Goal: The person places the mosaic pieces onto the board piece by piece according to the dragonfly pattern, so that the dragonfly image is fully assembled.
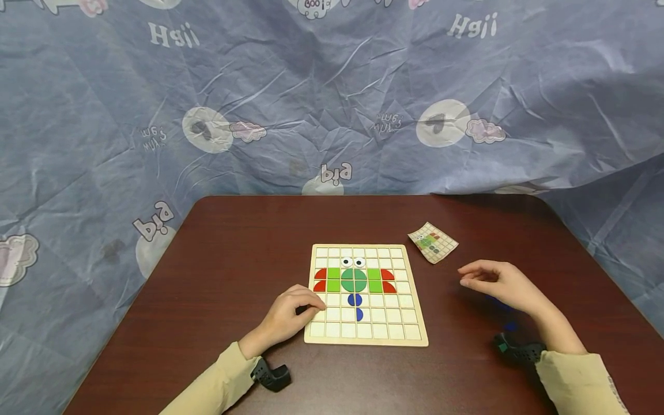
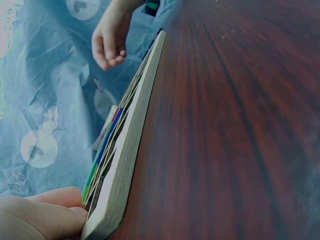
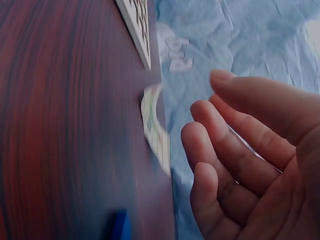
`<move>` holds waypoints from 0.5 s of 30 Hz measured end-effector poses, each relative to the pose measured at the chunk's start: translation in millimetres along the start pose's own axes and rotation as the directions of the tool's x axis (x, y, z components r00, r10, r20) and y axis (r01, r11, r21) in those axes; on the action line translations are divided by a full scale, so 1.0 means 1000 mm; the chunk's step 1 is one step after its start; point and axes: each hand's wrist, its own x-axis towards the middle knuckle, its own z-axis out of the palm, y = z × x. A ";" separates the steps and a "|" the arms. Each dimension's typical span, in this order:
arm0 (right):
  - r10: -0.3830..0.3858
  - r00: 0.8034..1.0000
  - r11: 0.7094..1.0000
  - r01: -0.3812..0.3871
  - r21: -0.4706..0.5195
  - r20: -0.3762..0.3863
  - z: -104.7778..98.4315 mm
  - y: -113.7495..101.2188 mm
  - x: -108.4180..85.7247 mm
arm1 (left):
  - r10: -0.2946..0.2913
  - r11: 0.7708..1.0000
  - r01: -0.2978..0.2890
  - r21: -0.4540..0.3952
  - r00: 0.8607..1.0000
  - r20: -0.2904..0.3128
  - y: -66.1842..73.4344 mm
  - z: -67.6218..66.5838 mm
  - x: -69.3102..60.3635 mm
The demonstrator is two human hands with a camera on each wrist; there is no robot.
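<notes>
A wooden grid board [image 1: 370, 333] lies flat on the table. On it, red, light green, dark green and blue pieces form a figure with two eye pieces [image 1: 353, 262]. Two rows of blue pieces [image 1: 355, 300] sit below the dark green circle [image 1: 354, 280]. My left hand [image 1: 287, 314] rests its fingertips on the board's left side; in the left wrist view its thumb and a finger [image 2: 55, 197] touch near the edge. My right hand [image 1: 500, 282] hovers right of the board, fingers loosely bent, holding nothing. Blue pieces [image 1: 510, 327] lie below it, partly hidden.
A pattern card [image 1: 433, 243] with a similar figure lies behind the board to the right, its edges curled up. The dark wooden table [image 1: 249, 230] ends at a hanging printed blue cloth [image 1: 311, 104] at the back.
</notes>
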 end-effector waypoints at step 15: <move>0.029 0.997 0.995 -0.036 0.091 0.073 -0.014 0.035 -0.012 | -0.002 1.000 0.002 0.004 1.000 0.003 -0.001 0.000 0.000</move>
